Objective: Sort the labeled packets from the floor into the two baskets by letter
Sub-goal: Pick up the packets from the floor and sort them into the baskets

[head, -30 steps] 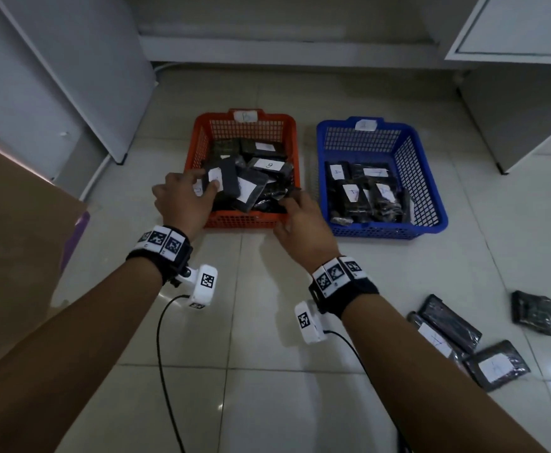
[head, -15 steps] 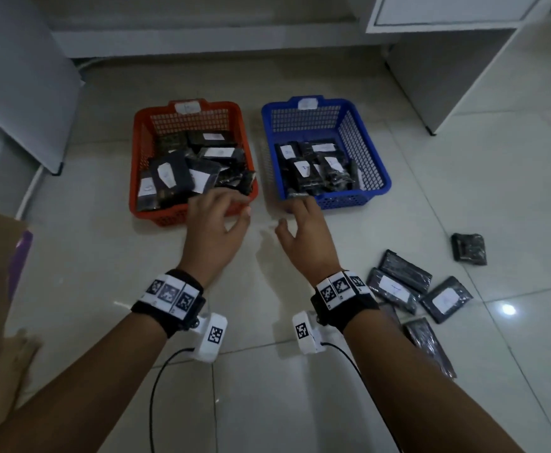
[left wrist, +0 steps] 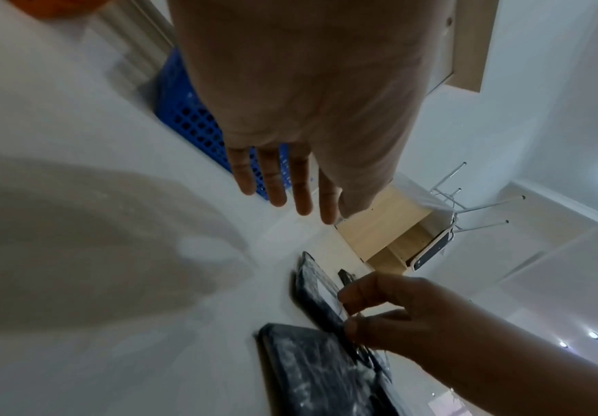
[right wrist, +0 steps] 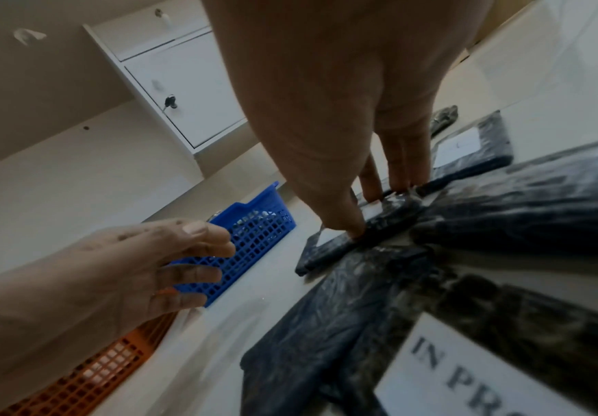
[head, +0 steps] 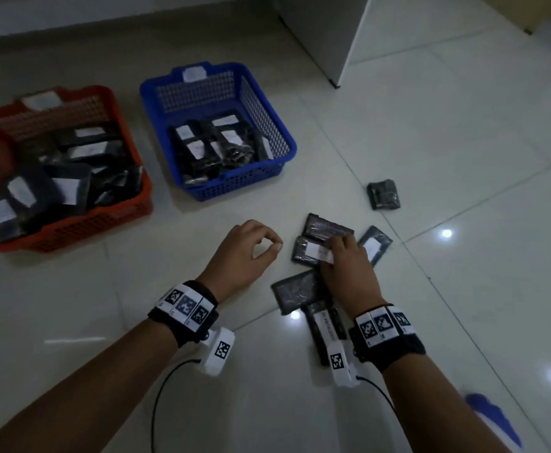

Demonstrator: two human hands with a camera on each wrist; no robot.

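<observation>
Item: labelled packet (head: 311, 251), black wrap with a white label, lying flat on the tiled floor (head: 464, 158) in a loose cluster of like packets, well to the right of the blue basket (head: 202, 191) and nearer the person; its long axis runs roughly left to right in the head view. Right hand (head: 346, 273): thumb and fingertips pressed down on it, closing at its edges. Left hand (head: 244, 256): above the floor just left of the cluster, fingers loosely curled, holding nothing. Orange basket (head: 71, 230): left of the blue one, both holding packets.
</observation>
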